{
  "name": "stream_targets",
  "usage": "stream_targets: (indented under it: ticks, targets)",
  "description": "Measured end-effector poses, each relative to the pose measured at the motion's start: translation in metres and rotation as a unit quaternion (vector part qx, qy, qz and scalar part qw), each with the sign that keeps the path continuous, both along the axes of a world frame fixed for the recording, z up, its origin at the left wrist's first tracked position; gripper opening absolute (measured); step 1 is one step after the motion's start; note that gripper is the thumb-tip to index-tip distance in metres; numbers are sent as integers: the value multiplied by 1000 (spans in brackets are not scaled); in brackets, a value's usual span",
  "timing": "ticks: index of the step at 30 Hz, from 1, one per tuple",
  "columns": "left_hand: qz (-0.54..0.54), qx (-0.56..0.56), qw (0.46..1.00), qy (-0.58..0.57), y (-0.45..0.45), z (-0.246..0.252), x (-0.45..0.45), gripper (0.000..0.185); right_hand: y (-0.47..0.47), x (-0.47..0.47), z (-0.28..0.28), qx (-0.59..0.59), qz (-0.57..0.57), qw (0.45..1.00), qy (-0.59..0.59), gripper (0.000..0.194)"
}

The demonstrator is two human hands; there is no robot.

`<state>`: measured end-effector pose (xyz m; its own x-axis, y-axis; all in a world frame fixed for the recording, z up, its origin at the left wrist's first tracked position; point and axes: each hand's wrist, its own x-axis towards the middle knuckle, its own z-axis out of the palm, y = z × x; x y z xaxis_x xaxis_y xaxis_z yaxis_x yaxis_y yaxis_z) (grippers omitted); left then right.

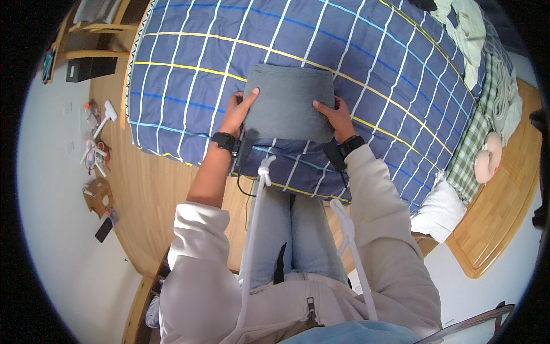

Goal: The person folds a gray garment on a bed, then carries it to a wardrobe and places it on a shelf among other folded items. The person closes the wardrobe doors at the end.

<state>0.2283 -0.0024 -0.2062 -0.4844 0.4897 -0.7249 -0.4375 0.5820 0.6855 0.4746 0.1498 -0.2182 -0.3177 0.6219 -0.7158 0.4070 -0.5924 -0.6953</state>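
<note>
A folded dark grey cloth [290, 105], roughly rectangular, is held level over the near side of a bed with a blue checked quilt [193, 81]. My left hand [240, 112] grips its left edge, thumb on top and fingers curled beneath. At the right edge my right hand [335, 118] pinches it the same way, the thumb on the upper face. The undersides of the fingers are hidden. Each wrist wears a black strap with a dark device, and a cable hangs from the left one.
The bed's wooden headboard [507, 185] is at the right, beside a green checked pillow [468, 159] and a pink ring-shaped cushion [488, 158]. A pale garment [466, 43] lies at the upper right. Along the left wall stand a cardboard box [98, 194], a white vacuum-like tool [106, 117] and a black box [91, 69].
</note>
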Motion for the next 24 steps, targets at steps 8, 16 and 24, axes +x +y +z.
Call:
stream_targets:
  ticks: [8,16,24]
  targets:
    - [-1,-40,997,-65,4,-6,-1,102,14,-5,6,-107,11,994,-5,95]
    - [14,12,991,-134,-8,-6,9,100,4,-5,26,-171,19,983,66,76]
    - [27,31,986,-159,-41,34,41,88,-24,22,49,-207,18,973,104,73]
